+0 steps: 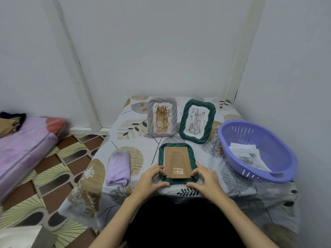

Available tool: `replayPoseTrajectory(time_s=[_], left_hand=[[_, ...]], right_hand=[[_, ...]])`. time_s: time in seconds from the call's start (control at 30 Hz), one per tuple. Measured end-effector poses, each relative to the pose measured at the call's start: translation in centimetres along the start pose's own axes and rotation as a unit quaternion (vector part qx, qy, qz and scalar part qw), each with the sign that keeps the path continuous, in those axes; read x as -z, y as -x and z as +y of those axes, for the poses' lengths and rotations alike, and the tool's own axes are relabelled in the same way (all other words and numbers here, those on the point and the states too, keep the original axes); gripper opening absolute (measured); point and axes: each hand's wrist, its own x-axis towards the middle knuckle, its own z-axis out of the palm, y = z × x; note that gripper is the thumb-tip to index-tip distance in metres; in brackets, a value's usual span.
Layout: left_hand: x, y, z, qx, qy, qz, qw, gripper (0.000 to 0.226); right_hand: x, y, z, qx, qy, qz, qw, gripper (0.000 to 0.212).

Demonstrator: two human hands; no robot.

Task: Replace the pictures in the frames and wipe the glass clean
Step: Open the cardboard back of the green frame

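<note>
A dark green frame (161, 154) lies face down near the table's front edge, its brown cardboard back (176, 161) with a barcode sticker facing up. My left hand (152, 178) holds its lower left corner, fingertips on the cardboard edge and thumb along the bottom rim. My right hand (204, 178) holds the lower right corner the same way. Behind stand a grey frame (162, 119) and a second green frame (197, 121), each showing a scribbled line drawing. A folded lilac cloth (119, 168) lies to the left of the flat frame.
A purple plastic basket (279, 158) with several printed sheets (250, 155) sits at the table's right, close to the wall. The table wears a leaf-patterned cloth (136, 126). A pink mattress (23, 145) lies on the patterned floor at the left.
</note>
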Motion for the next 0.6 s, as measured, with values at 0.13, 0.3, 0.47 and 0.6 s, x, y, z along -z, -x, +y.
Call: replayPoseTrajectory(time_s=[0.13, 0.3, 0.47, 0.6], left_hand=[[-0.01, -0.16, -0.05, -0.003, -0.003, -0.008, 1.0, 0.031], [-0.14, -0.11, -0.05, -0.002, 0.002, -0.024, 1.0, 0.026], [-0.19, -0.08, -0.16, -0.002, -0.001, -0.025, 1.0, 0.024], [-0.11, -0.08, 0.12, 0.004, -0.009, -0.031, 0.999, 0.029]], right_hand=[[0.04, 0.01, -0.12, -0.012, -0.014, -0.017, 1.0, 0.052], [-0.18, -0.13, 0.0, -0.015, -0.014, -0.022, 1.0, 0.04], [-0.11, -0.05, -0.21, -0.009, -0.002, -0.027, 1.0, 0.039], [-0.23, -0.08, -0.14, -0.008, 0.001, -0.027, 1.0, 0.033]])
